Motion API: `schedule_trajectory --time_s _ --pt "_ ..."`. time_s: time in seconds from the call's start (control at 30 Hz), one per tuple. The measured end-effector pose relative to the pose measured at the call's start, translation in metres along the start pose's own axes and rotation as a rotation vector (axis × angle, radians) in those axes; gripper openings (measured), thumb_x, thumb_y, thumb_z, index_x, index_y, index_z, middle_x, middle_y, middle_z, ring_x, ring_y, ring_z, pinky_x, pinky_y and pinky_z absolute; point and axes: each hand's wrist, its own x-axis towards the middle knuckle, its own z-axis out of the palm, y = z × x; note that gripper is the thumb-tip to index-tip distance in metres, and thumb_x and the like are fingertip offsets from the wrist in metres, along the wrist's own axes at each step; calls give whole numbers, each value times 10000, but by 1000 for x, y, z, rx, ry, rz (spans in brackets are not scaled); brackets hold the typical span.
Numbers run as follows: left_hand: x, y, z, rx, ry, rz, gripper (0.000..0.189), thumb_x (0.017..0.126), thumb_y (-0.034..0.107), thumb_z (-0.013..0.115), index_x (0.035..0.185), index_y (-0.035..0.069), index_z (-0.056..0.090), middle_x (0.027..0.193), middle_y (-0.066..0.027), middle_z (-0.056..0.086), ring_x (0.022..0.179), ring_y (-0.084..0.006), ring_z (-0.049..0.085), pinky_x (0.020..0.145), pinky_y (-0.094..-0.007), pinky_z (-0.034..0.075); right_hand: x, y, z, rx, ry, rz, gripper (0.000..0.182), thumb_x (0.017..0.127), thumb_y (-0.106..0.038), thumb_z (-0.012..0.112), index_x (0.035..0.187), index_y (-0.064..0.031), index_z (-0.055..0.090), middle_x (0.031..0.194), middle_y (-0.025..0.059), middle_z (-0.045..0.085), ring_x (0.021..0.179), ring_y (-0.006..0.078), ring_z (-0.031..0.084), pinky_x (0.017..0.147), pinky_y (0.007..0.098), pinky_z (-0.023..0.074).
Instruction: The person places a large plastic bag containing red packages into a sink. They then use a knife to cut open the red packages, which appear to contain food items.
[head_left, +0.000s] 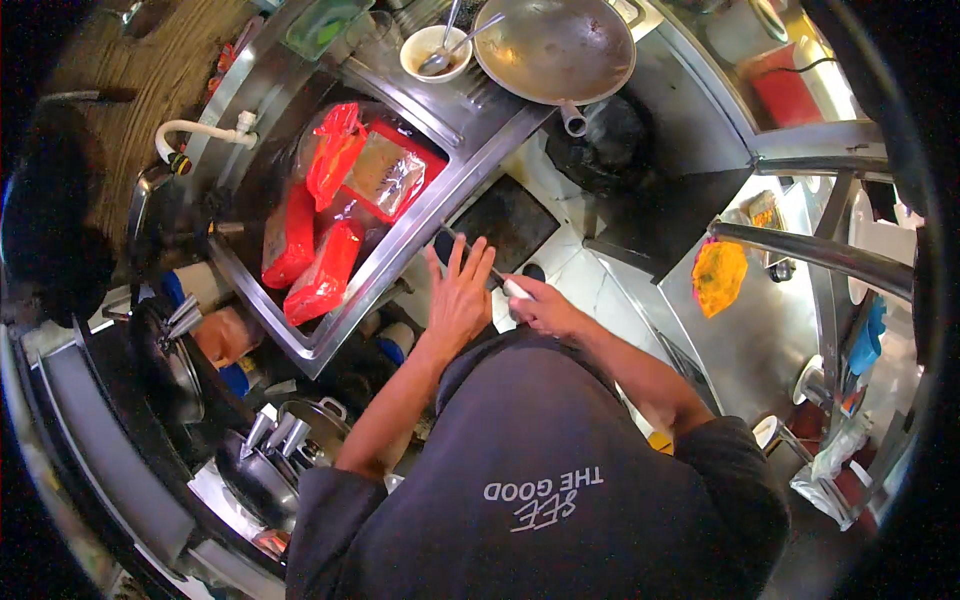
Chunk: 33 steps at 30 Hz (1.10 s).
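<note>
My right hand (546, 305) is closed around the white handle of a knife (517, 288), held in front of my torso. The thin dark blade runs up and left, behind the fingers of my left hand (461, 300). That hand is flat with its fingers spread, at the blade; whether it touches the metal cannot be told. Left of my hands, red plastic-wrapped packages (324, 271) lie in a stainless steel sink (352, 319). One package with a clear window (386, 176) lies at the sink's right side.
A metal wok (555, 49) and a white bowl (436, 54) with spoons stand beyond the sink. A white faucet hose (199, 127) is at its far left. Pans (255, 480) sit at lower left. A yellow cloth (718, 276) hangs from a metal rail (817, 255) at right.
</note>
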Motion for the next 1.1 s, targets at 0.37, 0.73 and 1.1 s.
schedule_trajectory --time_s 0.37,0.73,1.1 --pt "109 -76 -14 178 111 -73 680 854 164 644 1504 51 481 1566 -79 478 1535 -380 288 1245 -680 120 119 -78 1 -971 551 -222 632 997 -194 604 1586 -225 377 856 213 613 798 370 698 674 563 554" --pt "-23 -3 4 -32 -67 -43 684 817 115 610 1492 53 518 1565 -113 491 1562 -360 263 1252 -672 47 -16 -31 5 -325 12 35 583 1024 -233 612 1573 -224 419 746 110 583 614 237 620 535 397 512" --pt "105 -80 -18 118 240 -132 596 880 149 608 1461 34 539 1557 -121 501 1538 -395 292 1251 -649 121 133 -79 2 -212 337 -179 305 1017 -294 633 1275 -134 612 739 -6 565 568 116 552 472 269 435"
